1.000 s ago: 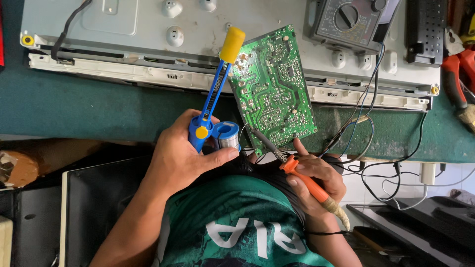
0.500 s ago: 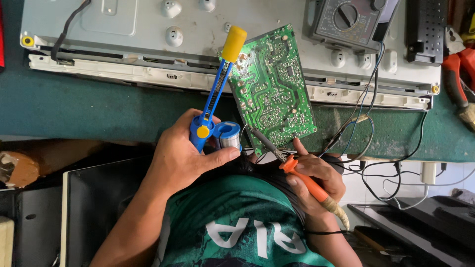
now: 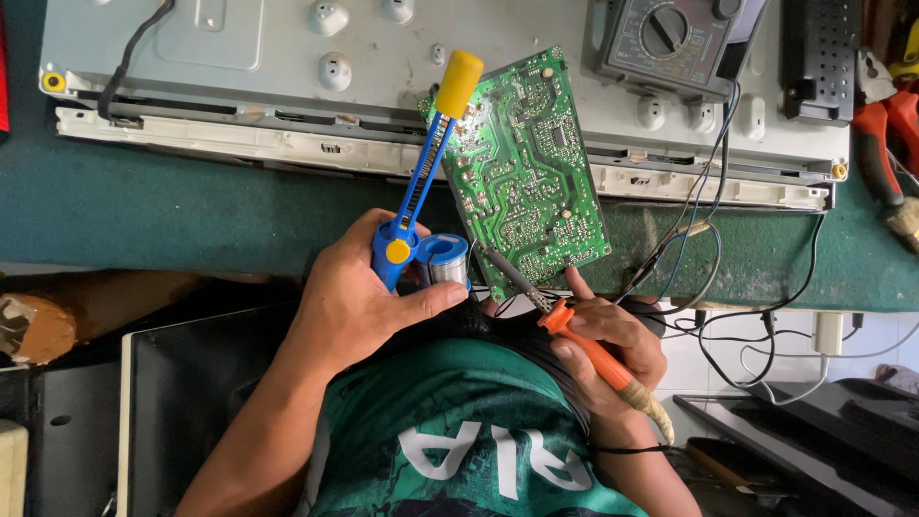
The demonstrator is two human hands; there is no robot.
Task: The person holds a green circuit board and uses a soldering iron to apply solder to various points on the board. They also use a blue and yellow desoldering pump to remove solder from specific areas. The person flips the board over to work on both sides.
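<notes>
Comparing this moment with the half-second and the full second before it, almost nothing has shifted: both hands sit where they were, and the green circuit board (image 3: 525,172) leans at the same tilt, its lower edge near the person's chest and its upper corner resting against the grey metal chassis (image 3: 287,67) that lies across the green worktop (image 3: 172,206). The left hand (image 3: 359,302) is closed around a blue desoldering pump (image 3: 421,172) with a yellow plunger cap, the pump angled up and to the right so the cap stands just beside the board's upper left edge; tucked against the same fingers is a small spool of solder wire (image 3: 445,258). The right hand (image 3: 603,345) grips an orange-handled soldering iron (image 3: 574,340) like a pen, its dark tip touching or nearly touching the lower left corner of the board; I cannot tell which. Such stillness suggests, as a judgement, that the iron is being held steady on one joint while heat builds, with the pump kept ready close by. A multimeter (image 3: 670,38) lies at the top right, its dark leads trailing down past the board, and red-handled pliers (image 3: 885,134) rest at the far right edge.
</notes>
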